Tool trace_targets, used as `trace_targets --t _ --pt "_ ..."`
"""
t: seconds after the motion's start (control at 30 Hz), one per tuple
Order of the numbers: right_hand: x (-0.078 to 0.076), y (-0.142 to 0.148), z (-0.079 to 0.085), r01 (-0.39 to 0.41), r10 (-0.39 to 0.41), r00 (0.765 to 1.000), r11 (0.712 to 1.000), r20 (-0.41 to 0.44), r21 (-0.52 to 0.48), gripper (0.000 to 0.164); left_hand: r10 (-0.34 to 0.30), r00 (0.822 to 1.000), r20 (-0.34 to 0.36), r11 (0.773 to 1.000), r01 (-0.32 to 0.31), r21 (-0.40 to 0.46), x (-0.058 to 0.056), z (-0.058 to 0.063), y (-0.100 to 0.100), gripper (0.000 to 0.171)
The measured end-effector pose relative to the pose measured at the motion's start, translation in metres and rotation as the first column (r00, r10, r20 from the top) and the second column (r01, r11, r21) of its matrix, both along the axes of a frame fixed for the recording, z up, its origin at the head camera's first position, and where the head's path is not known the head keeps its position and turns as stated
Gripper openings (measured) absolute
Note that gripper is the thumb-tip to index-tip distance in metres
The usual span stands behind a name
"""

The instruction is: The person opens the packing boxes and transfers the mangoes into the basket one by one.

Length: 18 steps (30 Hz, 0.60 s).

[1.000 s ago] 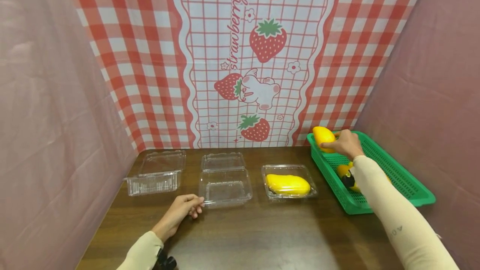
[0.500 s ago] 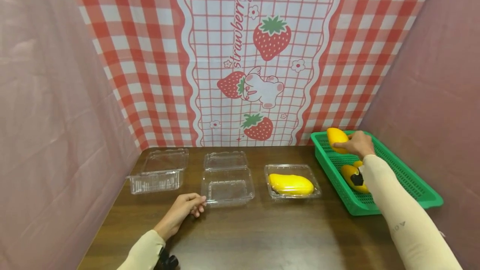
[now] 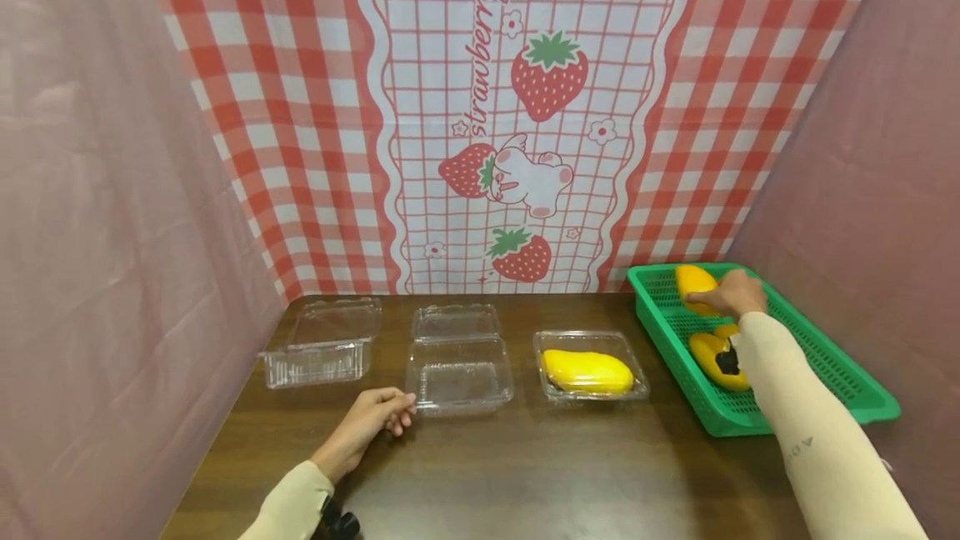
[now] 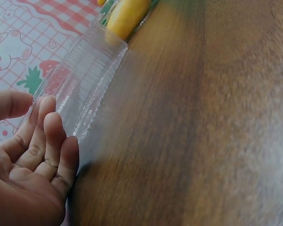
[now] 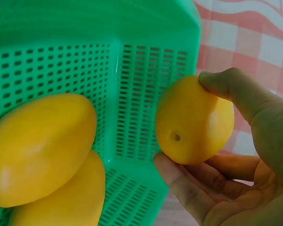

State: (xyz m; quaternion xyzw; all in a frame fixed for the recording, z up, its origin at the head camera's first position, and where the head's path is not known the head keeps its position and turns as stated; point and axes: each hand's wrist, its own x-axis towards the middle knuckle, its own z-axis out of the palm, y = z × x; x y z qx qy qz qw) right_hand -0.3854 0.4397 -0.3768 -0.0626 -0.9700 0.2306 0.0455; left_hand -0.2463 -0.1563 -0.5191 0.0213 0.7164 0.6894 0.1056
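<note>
My right hand (image 3: 738,294) grips a yellow mango (image 3: 693,287) over the far end of a green basket (image 3: 678,382). In the right wrist view, the thumb and fingers wrap the sides of this mango (image 5: 195,120). Two more mangoes (image 5: 42,146) lie overlapping in the basket. At the centre left, my left hand (image 3: 367,427) pinches the near left corner of an open clear plastic clamshell container (image 3: 461,377); the left wrist view shows thumb and fingertips at the container's edge (image 4: 87,70). This container holds nothing.
To the right of it, a clear container (image 3: 555,340) holds another mango (image 3: 588,372). Another open clear container (image 3: 318,363) stands at the left on the wooden table (image 3: 510,473). A checked strawberry cloth (image 3: 330,148) hangs behind, with pink cloth at both sides.
My right hand has moved the mango rightward and slightly lower, from the basket's far left corner to over its inside. My left hand stays on the container's corner. The head view has shifted slightly.
</note>
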Motion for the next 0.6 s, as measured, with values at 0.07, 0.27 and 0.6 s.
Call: trace_targets --t 0.07,0.27,0.6 --pt "-0.001 0.002 0.000 0.007 -0.007 1.000 1.000 0.012 0.020 0.060 0.002 1.000 -0.003 1.000 -0.002 0.003 0.000 0.000 0.000 0.029" --pt "0.001 0.005 -0.002 0.009 -0.011 0.998 0.999 0.059 0.044 0.055 -0.006 1.000 0.005 1.000 0.006 0.008 0.001 -0.001 0.000 0.028" --pt "0.004 0.006 -0.015 -0.025 0.018 0.994 0.998 0.112 0.057 0.052 -0.018 1.000 -0.004 1.000 0.018 0.004 0.000 0.002 -0.001 0.029"
